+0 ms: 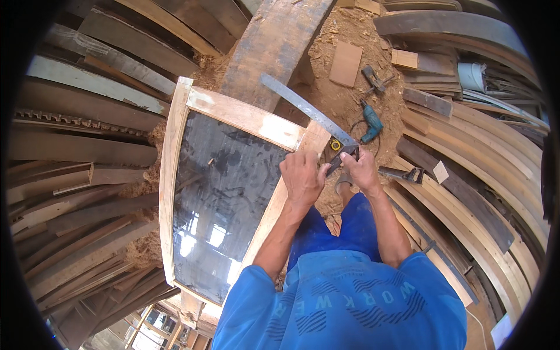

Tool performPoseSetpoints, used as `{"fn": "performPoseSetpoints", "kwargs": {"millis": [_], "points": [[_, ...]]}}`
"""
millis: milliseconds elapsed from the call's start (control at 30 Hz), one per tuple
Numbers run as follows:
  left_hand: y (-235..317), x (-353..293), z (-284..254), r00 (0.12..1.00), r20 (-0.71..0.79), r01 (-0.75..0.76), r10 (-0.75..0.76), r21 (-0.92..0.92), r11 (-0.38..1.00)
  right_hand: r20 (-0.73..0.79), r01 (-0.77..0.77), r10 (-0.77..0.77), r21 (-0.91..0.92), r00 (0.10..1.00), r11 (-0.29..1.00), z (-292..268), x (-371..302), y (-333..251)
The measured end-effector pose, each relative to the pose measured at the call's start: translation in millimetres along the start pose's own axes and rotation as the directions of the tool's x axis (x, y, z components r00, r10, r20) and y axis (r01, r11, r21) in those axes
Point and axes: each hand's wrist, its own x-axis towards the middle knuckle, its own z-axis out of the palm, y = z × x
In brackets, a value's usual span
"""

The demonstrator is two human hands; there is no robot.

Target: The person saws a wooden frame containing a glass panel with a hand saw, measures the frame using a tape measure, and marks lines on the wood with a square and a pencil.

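A pale wooden frame point(271, 126) around a dark glossy panel point(224, 192) lies in front of me on the left. My right hand point(363, 170) is closed around the dark handle of a try square point(309, 109). Its long metal blade slants up and left across the frame's far right corner. My left hand point(301, 178) is curled over the frame's right side piece near that corner. Its thumb lies by the lower end of the square's handle; the fingertips are partly hidden. A small wood chip point(211, 161) rests on the panel.
A thick worn plank point(274, 41) runs beyond the frame. To the right, a teal power drill point(371, 122), a yellow tape measure point(335, 145) and a flat board point(346, 63) lie amid sawdust. Stacked planks point(87, 149) line the left; more boards point(478, 157) curve along the right.
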Motion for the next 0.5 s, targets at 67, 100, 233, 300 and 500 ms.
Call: {"fn": "performPoseSetpoints", "kwargs": {"millis": [67, 100, 233, 300, 500], "points": [[-2, 5, 6, 0.998, -0.031, -0.053, 0.053, 0.002, 0.999, 0.0, 0.006, -0.006, -0.016, 1.0, 1.0, -4, -2, -2], [-4, 8, 8, 0.992, -0.065, -0.105, 0.105, 0.01, 0.994, 0.0, 0.008, -0.008, 0.004, 1.0, 1.0, -4, -5, -10], [-9, 10, 10, 0.972, -0.072, -0.225, 0.226, 0.016, 0.974, 0.026, 0.038, -0.04, 0.044, 0.999, 0.998, -7, -5, -15], [-9, 6, 8, 0.99, 0.041, -0.13, 0.131, -0.033, 0.991, 0.034, -0.009, 0.007, 0.057, 0.999, 0.998, -12, -7, -14], [-58, -25, -28, 0.996, 0.082, 0.041, -0.044, 0.038, 0.998, 0.025, 0.008, -0.013, 0.207, 1.0, 0.978, -16, -14, -15]]}}
